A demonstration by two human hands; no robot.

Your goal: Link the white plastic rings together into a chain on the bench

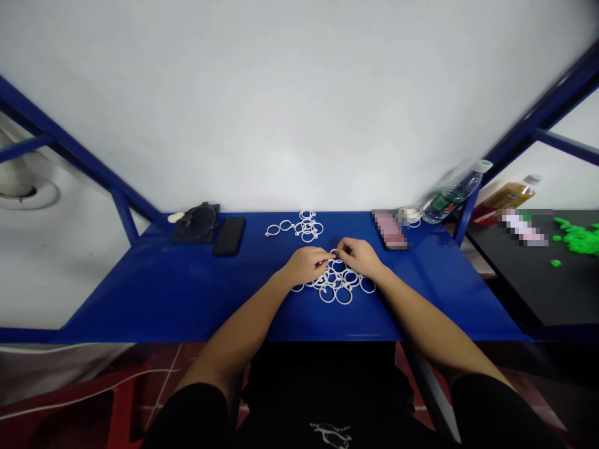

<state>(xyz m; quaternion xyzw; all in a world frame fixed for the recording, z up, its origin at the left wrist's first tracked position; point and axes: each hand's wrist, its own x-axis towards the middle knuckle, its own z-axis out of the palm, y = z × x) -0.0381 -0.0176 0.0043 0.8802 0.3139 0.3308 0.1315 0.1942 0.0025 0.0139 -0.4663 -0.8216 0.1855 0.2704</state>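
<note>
A pile of white plastic rings [344, 295], each with a small tab or eyelet, lies on the blue table [224, 293]. Over the far side of this pile, my left hand [307, 265] and my right hand [359, 255] meet with fingers pinched. Between their fingertips is a white ring [334, 251], partly covered by the fingers. Both hands seem closed on it. Farther back, toward the wall, sits a smaller group of similar rings [307, 237], with a few strung out to its left.
A black phone [229, 236] and a dark crumpled bag [199, 222] lie at the back left. At the back right are a pixelated phone [390, 231], a white cable [414, 218] and a leaning water bottle [456, 194]. Green pieces [583, 239] lie on a black table [524, 274] to the right.
</note>
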